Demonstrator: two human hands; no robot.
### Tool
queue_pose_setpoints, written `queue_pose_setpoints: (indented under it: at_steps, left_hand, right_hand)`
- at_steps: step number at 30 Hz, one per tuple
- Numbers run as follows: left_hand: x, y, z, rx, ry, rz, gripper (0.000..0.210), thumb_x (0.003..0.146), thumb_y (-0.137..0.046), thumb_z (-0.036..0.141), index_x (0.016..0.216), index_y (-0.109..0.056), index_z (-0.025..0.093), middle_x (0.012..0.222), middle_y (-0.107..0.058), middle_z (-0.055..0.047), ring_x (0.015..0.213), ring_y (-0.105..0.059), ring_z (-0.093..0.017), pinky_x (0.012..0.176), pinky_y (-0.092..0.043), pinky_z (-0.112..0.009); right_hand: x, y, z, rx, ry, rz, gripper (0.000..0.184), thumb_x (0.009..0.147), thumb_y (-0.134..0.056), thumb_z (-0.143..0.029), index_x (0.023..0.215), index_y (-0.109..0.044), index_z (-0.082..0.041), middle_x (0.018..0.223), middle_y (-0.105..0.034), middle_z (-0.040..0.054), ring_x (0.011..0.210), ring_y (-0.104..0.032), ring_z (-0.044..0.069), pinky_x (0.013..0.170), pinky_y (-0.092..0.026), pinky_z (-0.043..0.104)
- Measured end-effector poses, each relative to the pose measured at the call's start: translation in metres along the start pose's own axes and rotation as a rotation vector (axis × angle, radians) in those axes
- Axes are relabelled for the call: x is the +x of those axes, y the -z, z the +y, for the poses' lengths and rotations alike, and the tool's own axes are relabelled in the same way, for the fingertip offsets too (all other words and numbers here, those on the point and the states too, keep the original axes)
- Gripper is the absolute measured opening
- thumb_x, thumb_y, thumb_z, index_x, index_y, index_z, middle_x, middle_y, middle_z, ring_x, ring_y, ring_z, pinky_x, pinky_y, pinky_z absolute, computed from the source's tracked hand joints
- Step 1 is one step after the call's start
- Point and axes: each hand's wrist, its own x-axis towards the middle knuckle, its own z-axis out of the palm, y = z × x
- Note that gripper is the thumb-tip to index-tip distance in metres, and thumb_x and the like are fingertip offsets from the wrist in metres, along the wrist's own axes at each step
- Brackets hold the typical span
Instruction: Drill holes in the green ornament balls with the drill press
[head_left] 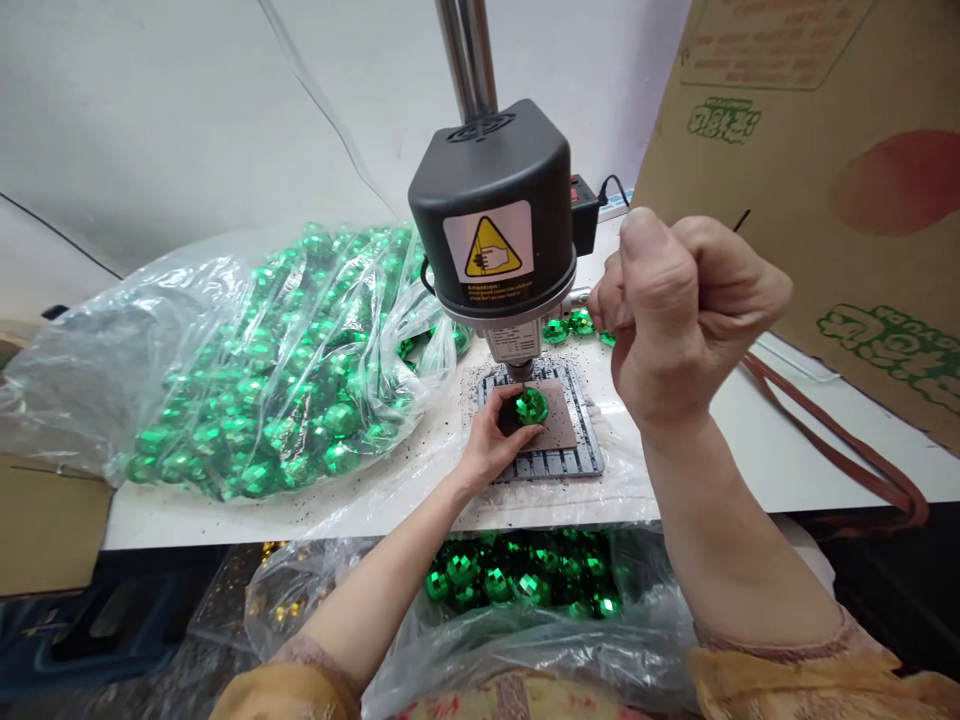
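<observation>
A shiny green faceted ball (532,406) sits under the drill chuck, pinched between the thumb and fingers of my left hand (495,432). Beneath it lies a brownish square pad (559,425) on the slotted metal base (589,460) of a small bench drill press (491,210). The chuck (519,372) is directly above the ball; whether the bit touches it I cannot tell. My right hand (686,310) is raised in a closed fist beside the drill head, near a metal part (577,297). Whatever is inside the fist is hidden.
A large clear bag of green balls (277,380) covers the table's left side. More green balls (517,570) lie in plastic below the table's front edge. Behind the drill are several loose balls (581,321). A cardboard box (832,190) and brown strap (847,440) are at right.
</observation>
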Motion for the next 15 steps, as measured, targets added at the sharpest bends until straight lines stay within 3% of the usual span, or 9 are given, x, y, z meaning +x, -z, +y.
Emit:
queue_pose_setpoints:
  at_steps: [4,10,15]
  left_hand:
    - [-0.001,-0.002,0.0,-0.003,0.011,0.023,0.06,0.076,-0.084,0.044,0.125,-0.057,0.022,0.129,-0.065,-0.012,0.121,-0.064,-0.028,0.109,-0.049,-0.047]
    - [-0.002,-0.004,0.003,-0.043,0.009,0.039,0.059,0.076,-0.085,0.04,0.123,-0.057,0.021,0.127,-0.067,-0.012,0.12,-0.064,-0.027,0.109,-0.05,-0.048]
    - [-0.002,-0.003,0.003,-0.059,0.009,0.035,0.059,0.075,-0.086,0.041,0.122,-0.057,0.02,0.127,-0.067,-0.013,0.121,-0.064,-0.028,0.109,-0.05,-0.048]
  right_hand:
    - [-0.001,0.001,0.001,-0.003,0.002,-0.004,0.054,0.089,-0.06,-0.05,0.055,-0.026,-0.024,0.048,-0.029,-0.0027,0.046,-0.032,0.012,0.047,-0.03,0.036]
    - [-0.011,0.001,-0.002,0.132,0.096,0.018,0.054,0.091,-0.059,-0.029,0.051,-0.024,-0.017,0.047,-0.026,-0.005,0.043,-0.03,0.005,0.047,-0.023,0.031]
    - [-0.019,0.001,0.003,0.129,0.135,0.08,0.054,0.089,-0.058,-0.026,0.052,-0.021,-0.016,0.047,-0.024,-0.0058,0.042,-0.027,0.004,0.046,-0.02,0.029]
